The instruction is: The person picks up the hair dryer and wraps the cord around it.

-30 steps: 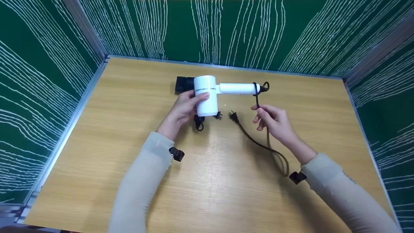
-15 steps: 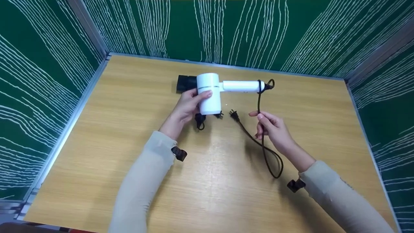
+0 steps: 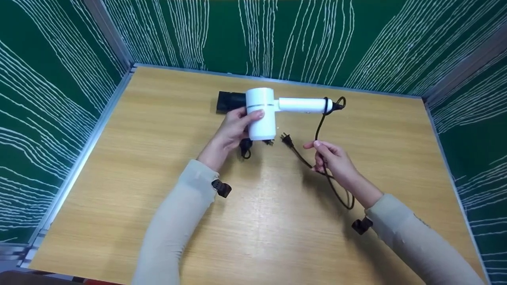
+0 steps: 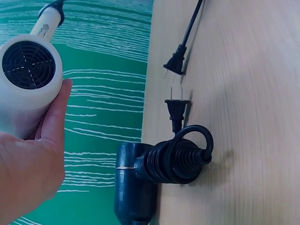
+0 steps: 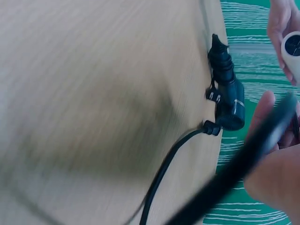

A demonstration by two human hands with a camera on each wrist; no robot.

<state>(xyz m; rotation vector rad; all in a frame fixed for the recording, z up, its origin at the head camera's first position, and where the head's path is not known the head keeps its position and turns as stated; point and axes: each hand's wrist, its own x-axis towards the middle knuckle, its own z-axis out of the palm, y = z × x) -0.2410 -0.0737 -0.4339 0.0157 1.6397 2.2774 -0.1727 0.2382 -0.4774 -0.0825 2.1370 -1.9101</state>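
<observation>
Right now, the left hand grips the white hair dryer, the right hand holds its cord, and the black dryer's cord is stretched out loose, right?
Not quite: the left wrist view shows the black dryer with its own cord wound in coils. The rest stands: the left hand grips the white hair dryer and the right hand holds that dryer's cord.

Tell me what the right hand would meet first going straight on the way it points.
The right hand would probably meet the white hair dryer in the left hand; the nearest plug looks lower, on the table, but depth is unclear.
</observation>
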